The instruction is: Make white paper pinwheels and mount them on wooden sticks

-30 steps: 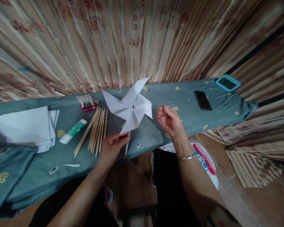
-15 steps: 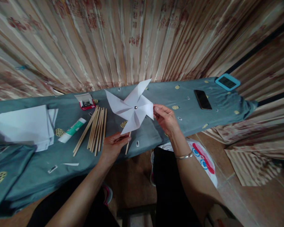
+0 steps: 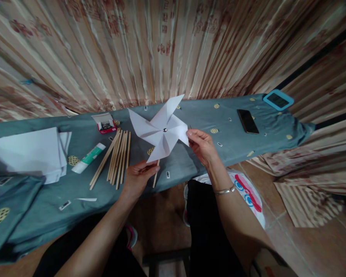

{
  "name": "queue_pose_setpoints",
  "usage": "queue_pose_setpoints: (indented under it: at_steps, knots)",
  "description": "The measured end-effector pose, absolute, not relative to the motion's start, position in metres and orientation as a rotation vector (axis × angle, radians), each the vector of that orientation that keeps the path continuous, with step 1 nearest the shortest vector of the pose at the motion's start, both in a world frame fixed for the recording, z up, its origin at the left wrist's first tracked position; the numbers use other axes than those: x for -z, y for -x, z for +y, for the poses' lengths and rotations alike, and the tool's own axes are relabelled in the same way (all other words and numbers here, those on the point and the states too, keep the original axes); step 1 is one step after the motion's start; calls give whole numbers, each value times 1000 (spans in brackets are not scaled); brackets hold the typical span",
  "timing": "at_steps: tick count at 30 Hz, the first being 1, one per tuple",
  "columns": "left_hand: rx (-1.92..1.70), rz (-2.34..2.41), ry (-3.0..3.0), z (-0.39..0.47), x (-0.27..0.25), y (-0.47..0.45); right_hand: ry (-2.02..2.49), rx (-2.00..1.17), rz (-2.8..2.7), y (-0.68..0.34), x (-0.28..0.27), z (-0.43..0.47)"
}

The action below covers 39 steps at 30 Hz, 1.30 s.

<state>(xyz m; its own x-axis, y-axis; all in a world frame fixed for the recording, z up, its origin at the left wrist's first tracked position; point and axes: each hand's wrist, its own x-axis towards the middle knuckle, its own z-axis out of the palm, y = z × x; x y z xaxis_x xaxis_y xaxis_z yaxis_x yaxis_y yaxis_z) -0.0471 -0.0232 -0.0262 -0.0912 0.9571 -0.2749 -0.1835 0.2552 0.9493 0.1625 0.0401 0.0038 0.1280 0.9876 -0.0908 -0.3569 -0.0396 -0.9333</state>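
Observation:
A white paper pinwheel (image 3: 158,135), pinned at its centre with a silver tack (image 3: 165,130), faces me above the cloth-covered table. Its wooden stick (image 3: 155,177) shows below the lowest blade. My left hand (image 3: 140,175) is closed round this stick, just under the paper. At the right-hand blade, my right hand (image 3: 201,145) pinches the paper edge between thumb and fingers. Left of my left hand lie several wooden sticks (image 3: 118,159), side by side. Behind them sits a small open red box (image 3: 106,126) of tacks.
A glue stick (image 3: 88,158) and a stack of white paper (image 3: 25,152) lie on the left of the table (image 3: 173,184). Toward the right are a black phone (image 3: 248,121) and a blue-framed digital timer (image 3: 278,100). A curtain (image 3: 150,50) hangs behind.
The right-hand blade has shifted slightly right and is bent a little in my right hand's pinch. My left hand keeps its hold on the stick.

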Motion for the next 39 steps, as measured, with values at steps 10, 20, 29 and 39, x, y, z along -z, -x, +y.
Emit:
queue_pose_setpoints:
  at_steps: [10, 20, 29, 39]
  knots:
    - [-1178, 1295, -874, -24, 22, 49, 1061, -1378, -781, -160, -5, 36]
    - [-1193, 1307, -902, -22, 24, 51, 1082, -1452, -822, -152, -6, 27]
    - [-1194, 1322, -908, -21, 21, 51, 1091, -1541, -898, -144, -6, 20]
    - [-1217, 1291, -874, -20, 23, 49, 1075, -1605, -1016, -135, -5, 15]
